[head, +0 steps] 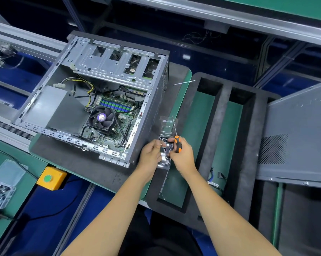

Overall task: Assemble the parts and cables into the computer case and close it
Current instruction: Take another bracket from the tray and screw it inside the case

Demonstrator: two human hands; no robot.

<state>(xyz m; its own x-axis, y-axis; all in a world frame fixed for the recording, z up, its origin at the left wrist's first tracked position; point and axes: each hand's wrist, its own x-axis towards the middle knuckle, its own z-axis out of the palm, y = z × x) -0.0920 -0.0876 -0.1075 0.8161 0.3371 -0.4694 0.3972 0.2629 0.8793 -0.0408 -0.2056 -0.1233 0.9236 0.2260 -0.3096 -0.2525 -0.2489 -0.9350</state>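
Green-matted assembly bench [185,76] with dark foam pads, aluminium framing behind. Open case [93,100] lies on its side on the left foam pad, board and fan [102,118] exposed, opening upward; its detached side panel [300,137] rests well apart at the right, overlapping the slotted foam tray [228,137]. Clear plastic screw box [166,152] sits just beside the lower right corner of the case, lid hinged up and away from the person, and appears to hold small metal fasteners; contents too small to identify further. Both hands are at the box, directly right of the case opening. Left hand [150,154] is nearer the case, fingers curled at the box's left edge, seemingly steadying or picking inside it; whether it pinches a screw cannot be told. Right hand [182,154] grips a screwdriver [176,139] by its orange-and-black handle, shaft pointing up and away, long axis roughly parallel to the case's right wall, while its fingertips [171,154] also reach into the box. Loose cables [216,179] lie in a tray slot to the right of the right forearm. Yellow button box [51,178] and a bin of dark parts [0,191] stand at lower left, not involved. Judgement: fastener selection is in hand; the next move runs leftward and up into the case, shortest for the left hand, with the driver needing to swing tip-down toward the board. Panel not yet fitted; closure remains outstanding
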